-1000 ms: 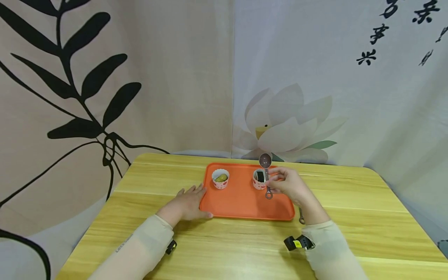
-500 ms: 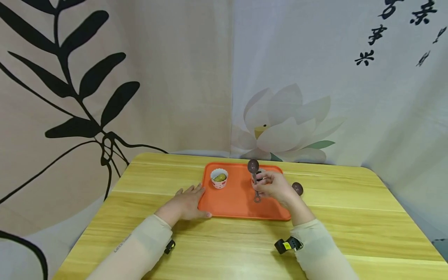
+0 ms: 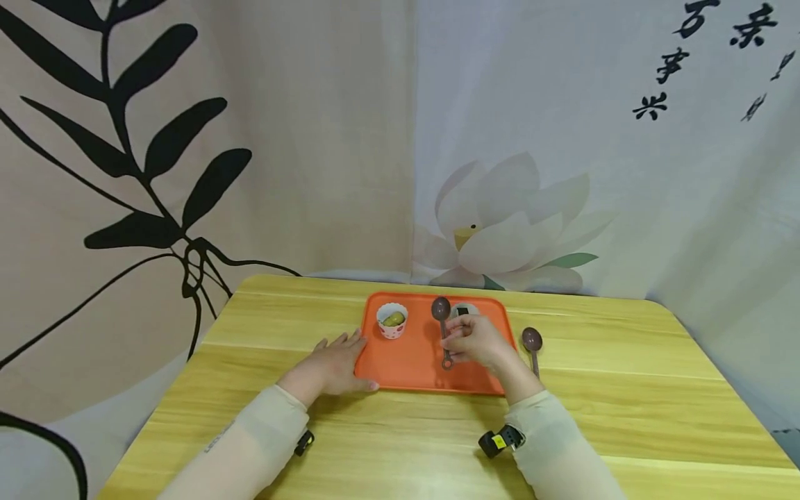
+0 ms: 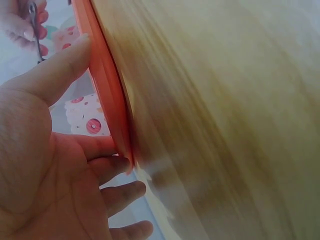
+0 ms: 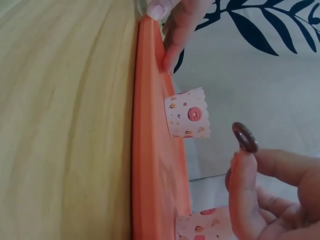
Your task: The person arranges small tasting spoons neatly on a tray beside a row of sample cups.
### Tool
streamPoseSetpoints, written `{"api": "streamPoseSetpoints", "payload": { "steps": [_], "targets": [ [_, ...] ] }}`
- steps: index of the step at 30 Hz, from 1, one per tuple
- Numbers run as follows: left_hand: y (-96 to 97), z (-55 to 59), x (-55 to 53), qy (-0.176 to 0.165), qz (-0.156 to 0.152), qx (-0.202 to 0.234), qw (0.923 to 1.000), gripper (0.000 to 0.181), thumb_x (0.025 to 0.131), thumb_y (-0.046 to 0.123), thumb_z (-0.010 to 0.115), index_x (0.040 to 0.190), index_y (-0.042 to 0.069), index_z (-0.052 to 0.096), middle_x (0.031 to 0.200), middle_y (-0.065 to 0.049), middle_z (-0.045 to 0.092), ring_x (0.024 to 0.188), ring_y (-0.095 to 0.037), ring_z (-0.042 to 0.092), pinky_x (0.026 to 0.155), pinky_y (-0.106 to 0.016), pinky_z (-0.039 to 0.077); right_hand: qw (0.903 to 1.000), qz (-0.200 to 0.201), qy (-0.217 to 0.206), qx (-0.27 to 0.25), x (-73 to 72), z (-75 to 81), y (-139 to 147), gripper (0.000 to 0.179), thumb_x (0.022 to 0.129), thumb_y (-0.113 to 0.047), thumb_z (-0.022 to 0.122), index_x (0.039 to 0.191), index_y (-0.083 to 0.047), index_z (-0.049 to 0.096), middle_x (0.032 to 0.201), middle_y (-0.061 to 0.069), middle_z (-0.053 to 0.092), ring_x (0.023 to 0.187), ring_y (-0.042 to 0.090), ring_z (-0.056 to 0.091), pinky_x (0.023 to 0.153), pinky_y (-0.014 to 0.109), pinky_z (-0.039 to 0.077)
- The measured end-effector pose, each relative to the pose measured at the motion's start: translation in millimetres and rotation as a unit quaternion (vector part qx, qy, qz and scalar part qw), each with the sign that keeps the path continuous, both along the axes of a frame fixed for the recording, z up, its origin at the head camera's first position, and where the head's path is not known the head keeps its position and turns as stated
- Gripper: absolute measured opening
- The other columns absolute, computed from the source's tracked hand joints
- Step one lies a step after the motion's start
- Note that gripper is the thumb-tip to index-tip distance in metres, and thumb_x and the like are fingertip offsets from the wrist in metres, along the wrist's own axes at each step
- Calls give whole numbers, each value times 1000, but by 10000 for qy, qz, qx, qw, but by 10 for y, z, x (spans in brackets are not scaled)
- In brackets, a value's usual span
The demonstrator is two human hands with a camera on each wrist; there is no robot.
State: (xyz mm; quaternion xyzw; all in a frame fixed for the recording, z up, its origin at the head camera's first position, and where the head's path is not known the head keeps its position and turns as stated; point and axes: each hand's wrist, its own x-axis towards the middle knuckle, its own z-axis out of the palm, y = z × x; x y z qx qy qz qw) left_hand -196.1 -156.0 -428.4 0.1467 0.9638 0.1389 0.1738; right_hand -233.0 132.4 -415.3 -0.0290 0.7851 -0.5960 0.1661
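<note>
Pinching a brown round-bowled spoon (image 3: 441, 310), the right grip (image 3: 476, 342) half-hides a pink-patterned paper cup (image 3: 455, 310); the splayed left grip (image 3: 334, 364) touches a rectangular orange tray (image 3: 406, 361)

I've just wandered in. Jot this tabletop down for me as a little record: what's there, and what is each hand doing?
Table: yellowish, wood-grained
Tray: orange, on the table
Left cup: patterned, upright on tray, yellow-green item inside
Right cup: on tray, partly hidden by a hand, dark item inside
Left hand: fingers at tray's left edge, thumb at near edge
Right hand: pinching brown spoon above tray
Second spoon: on table, right of tray
</note>
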Motion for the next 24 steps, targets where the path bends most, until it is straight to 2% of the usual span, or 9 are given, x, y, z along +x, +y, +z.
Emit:
{"api": "streamPoseSetpoints", "payload": {
  "steps": [9,18,24],
  "targets": [
    [4,5,-12,11,-31,-81,10000,99,86,58,70,157,1,29,164,-16,21,149,-42,21,116,-64,14,10000,42,-57,12,-1,-44,-67,31,90,5,69,119,10,58,94,17,63,73,20,68,66,36,61],
    [18,2,-11,0,-43,-44,10000,100,86,58,70,156,1,30,164,-16,22,149,-42,22,116,-65,15,9990,-95,-140,414,-43,-143,-173,24,89,5,70,111,6,60,89,15,65,68,20,66,63,35,60],
    [16,6,-16,20,-67,-72,9999,99,87,58,70,157,1,29,164,-16,22,149,-42,22,116,-64,14,9983,-163,-244,504,-80,-174,-214,22,88,6,71,107,6,59,85,14,62,63,19,64,61,34,60]
  ]
}}
